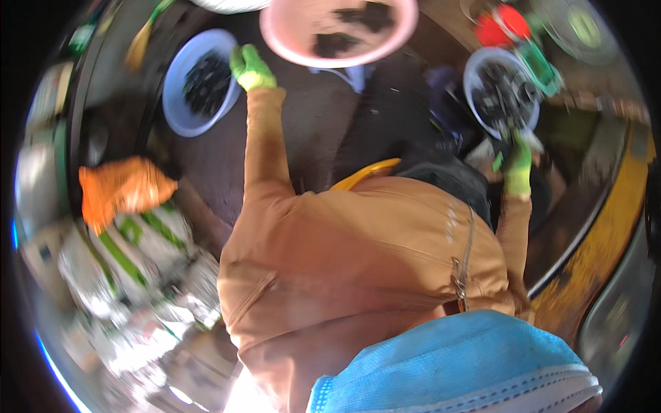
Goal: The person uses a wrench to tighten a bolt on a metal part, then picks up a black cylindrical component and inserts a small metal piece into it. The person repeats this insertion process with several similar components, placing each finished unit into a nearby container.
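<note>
My left hand (252, 67), in a yellow-green glove, is at the right rim of a blue-violet basin (177, 117), its fingers curled against the edge. Dark, shiny pieces (206, 84) lie inside that basin; what they are I cannot make out. Out to the right, my right hand (518, 164) wears a matching glove, darker toward the fingers. It is blurred and reaches to the near rim of a pale blue basin (471, 93). Several dark and grey pieces (506, 93) fill this one. Whether the right fingers grip anything does not show.
A pink basin (272, 38) with dark clumps stands ahead on a dark surface. Red containers (502, 26) and a green basket (539, 67) are at the far right. An orange bag (124, 189) and white-green bags (131, 258) lie left. A yellow edge (592, 255) runs along the right.
</note>
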`<state>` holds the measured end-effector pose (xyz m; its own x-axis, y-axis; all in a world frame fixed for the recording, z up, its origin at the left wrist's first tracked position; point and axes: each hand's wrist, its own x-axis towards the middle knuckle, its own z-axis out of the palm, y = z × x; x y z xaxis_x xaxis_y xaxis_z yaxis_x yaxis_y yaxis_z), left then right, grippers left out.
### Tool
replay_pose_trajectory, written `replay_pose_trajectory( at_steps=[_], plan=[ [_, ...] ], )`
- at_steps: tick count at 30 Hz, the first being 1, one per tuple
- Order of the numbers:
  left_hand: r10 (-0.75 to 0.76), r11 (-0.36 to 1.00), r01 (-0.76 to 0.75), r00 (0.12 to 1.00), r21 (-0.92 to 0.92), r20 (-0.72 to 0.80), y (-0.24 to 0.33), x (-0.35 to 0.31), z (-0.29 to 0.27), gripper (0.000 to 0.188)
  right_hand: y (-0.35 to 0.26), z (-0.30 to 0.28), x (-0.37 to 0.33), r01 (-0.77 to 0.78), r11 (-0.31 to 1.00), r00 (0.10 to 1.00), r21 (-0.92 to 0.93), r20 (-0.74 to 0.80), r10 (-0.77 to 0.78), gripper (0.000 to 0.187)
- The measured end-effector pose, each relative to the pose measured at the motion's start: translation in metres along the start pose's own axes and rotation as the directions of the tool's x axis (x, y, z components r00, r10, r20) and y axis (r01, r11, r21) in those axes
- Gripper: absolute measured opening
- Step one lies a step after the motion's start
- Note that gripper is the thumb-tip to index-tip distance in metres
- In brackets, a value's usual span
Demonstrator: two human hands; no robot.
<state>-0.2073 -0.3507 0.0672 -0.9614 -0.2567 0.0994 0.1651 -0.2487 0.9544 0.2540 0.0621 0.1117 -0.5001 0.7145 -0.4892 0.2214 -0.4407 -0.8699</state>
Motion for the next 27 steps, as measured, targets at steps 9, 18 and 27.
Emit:
replay_pose_trajectory(
  at_steps=[9,18,27],
  plan=[
    [-0.025,0.929,-0.362,0.154,0.08,0.988,0.014,-0.265,0.258,0.036,-0.017,-0.011,-0.021,0.179,0.697,0.983,0.694,-0.144,-0.11,0.028],
    [0.093,0.649,-0.751,-0.082,-0.123,0.992,-0.088,-0.394,0.405,0.06,-0.033,-0.012,-0.044,0.145,0.66,0.972,0.737,-0.231,0.044,0.03],
    [-0.037,0.938,-0.345,-0.192,-0.032,0.981,-0.075,-0.375,0.435,0.059,-0.037,-0.01,-0.043,0.137,0.757,0.976,0.639,-0.217,0.006,0.023]
  ],
)
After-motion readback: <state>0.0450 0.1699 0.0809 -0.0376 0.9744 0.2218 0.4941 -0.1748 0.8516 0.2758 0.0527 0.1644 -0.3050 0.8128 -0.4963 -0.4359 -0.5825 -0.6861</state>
